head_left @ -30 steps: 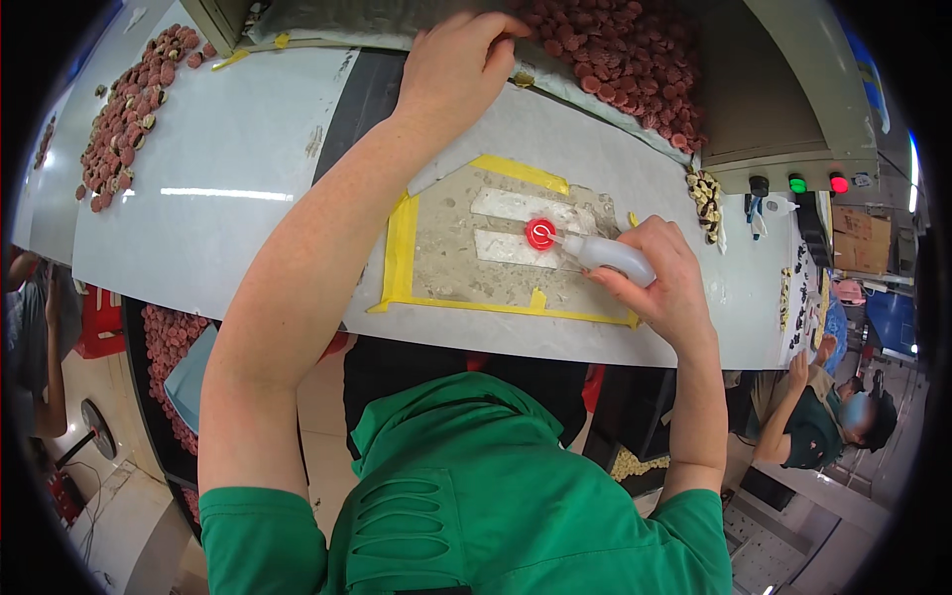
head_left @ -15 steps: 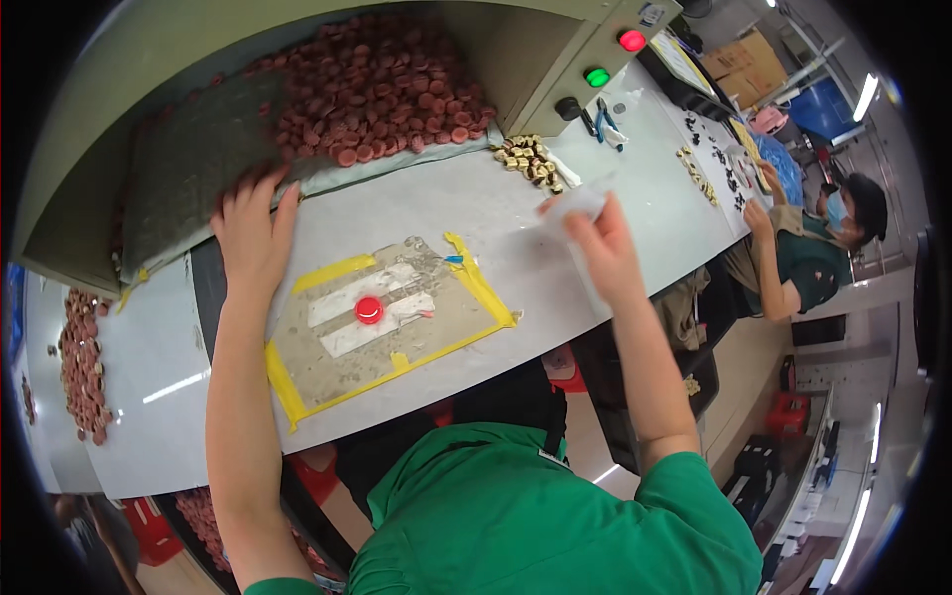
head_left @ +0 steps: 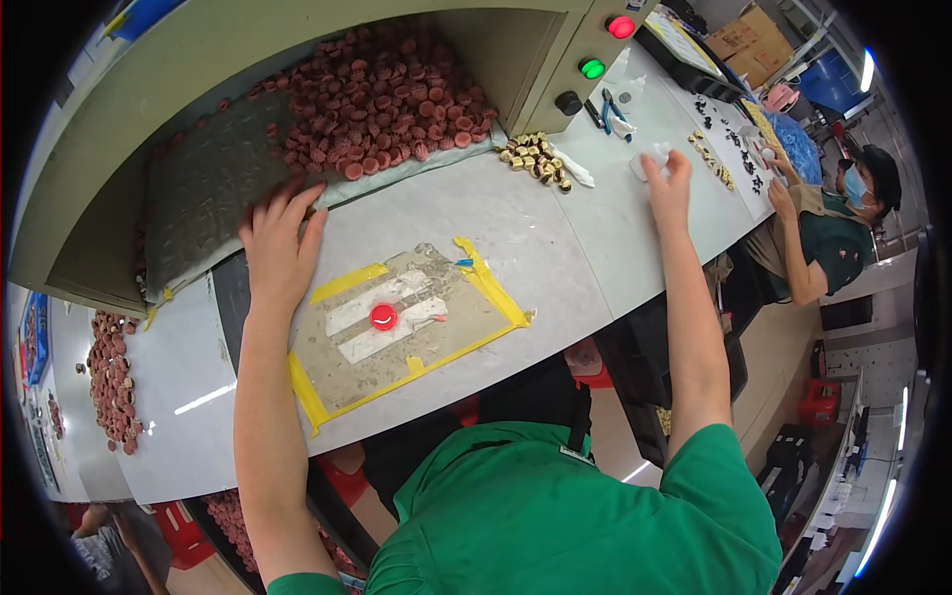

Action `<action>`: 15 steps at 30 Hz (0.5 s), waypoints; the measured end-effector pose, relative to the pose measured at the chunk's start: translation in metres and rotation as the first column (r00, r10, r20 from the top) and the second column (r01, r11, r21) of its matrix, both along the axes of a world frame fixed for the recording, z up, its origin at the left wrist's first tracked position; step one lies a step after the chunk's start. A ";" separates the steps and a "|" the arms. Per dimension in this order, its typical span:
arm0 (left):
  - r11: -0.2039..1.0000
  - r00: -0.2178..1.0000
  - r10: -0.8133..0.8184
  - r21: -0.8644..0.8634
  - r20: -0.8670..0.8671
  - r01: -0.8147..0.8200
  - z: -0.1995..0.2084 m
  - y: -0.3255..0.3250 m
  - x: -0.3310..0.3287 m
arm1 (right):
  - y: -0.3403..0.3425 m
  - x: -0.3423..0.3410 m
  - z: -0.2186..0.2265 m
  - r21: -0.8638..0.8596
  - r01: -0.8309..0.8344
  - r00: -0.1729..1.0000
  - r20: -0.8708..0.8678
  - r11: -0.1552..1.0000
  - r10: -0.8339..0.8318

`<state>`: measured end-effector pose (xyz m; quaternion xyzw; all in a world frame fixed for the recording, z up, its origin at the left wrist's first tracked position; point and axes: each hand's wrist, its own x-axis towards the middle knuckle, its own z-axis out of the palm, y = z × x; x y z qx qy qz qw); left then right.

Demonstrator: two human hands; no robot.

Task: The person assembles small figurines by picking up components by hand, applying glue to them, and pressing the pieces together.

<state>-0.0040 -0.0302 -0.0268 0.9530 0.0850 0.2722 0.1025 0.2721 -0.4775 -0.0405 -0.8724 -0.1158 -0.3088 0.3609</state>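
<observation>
My left hand (head_left: 281,248) rests with spread fingers at the front edge of the dark grey sheet (head_left: 213,203) in the machine opening. Beyond its fingertips lies a heap of reddish-brown ridged caps (head_left: 387,104). Over the right part of the table, my right hand (head_left: 671,190) pinches a crumpled white tissue (head_left: 651,162). Between my arms a worn grey mat (head_left: 456,322) is fixed down with yellow tape (head_left: 303,392). A round red cap (head_left: 383,316) sits on the white strips on this mat.
Gold-and-dark small caps (head_left: 535,159) lie beside the machine. Pliers (head_left: 607,114) are behind my right hand, near the machine's red button (head_left: 621,27) and green button (head_left: 592,68). More reddish caps (head_left: 114,382) lie far left. A masked co-worker (head_left: 828,233) sits at right.
My right hand has moved right and away from me with the white tissue, from near the gold caps to the table's right part. My left hand stays at the sheet's edge.
</observation>
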 end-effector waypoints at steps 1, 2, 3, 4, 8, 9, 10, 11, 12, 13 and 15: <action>1.000 1.000 -0.008 -0.004 0.010 0.008 0.001 0.001 0.000 | 0.000 -0.005 -0.004 -0.042 0.060 0.962 0.269 0.997 -0.047; 1.000 1.000 -0.008 -0.010 0.015 0.008 0.000 0.002 0.000 | 0.011 -0.023 0.003 0.088 -0.017 0.964 0.266 0.996 -0.007; 1.000 1.000 -0.001 -0.009 0.006 0.001 -0.001 0.002 0.000 | 0.023 -0.044 0.016 0.089 -0.023 0.966 0.258 0.996 -0.001; 1.000 1.000 0.012 -0.013 0.006 -0.012 -0.001 0.002 -0.001 | 0.037 -0.066 0.027 0.108 -0.144 0.989 0.041 0.984 0.140; 0.998 0.998 0.052 -0.045 -0.030 -0.053 0.001 0.004 -0.005 | 0.086 -0.102 0.035 0.069 -0.431 0.865 -0.251 0.900 0.434; 0.998 1.000 0.029 -0.049 0.008 -0.028 -0.002 0.005 -0.003 | 0.097 -0.105 0.032 -0.030 -0.514 0.834 -0.252 0.857 0.491; 0.998 1.000 0.005 -0.063 0.027 -0.003 -0.002 0.005 -0.002 | 0.096 -0.100 0.022 -0.064 -0.558 0.821 -0.190 0.828 0.538; 0.997 0.999 -0.017 -0.078 0.045 0.020 -0.003 0.005 -0.002 | 0.096 -0.099 0.022 -0.059 -0.548 0.820 -0.236 0.835 0.521; 0.993 0.997 -0.027 -0.109 0.078 0.036 -0.002 0.004 -0.001 | 0.094 -0.099 0.025 -0.055 -0.537 0.818 -0.281 0.842 0.503; 0.984 0.994 -0.036 -0.170 0.101 0.052 -0.001 0.002 -0.001 | 0.090 -0.101 0.026 -0.047 -0.530 0.805 -0.342 0.846 0.485; 0.961 0.989 -0.028 -0.268 0.142 0.065 0.004 0.001 -0.004 | 0.094 -0.120 0.032 -0.030 -0.560 0.777 -0.367 0.828 0.511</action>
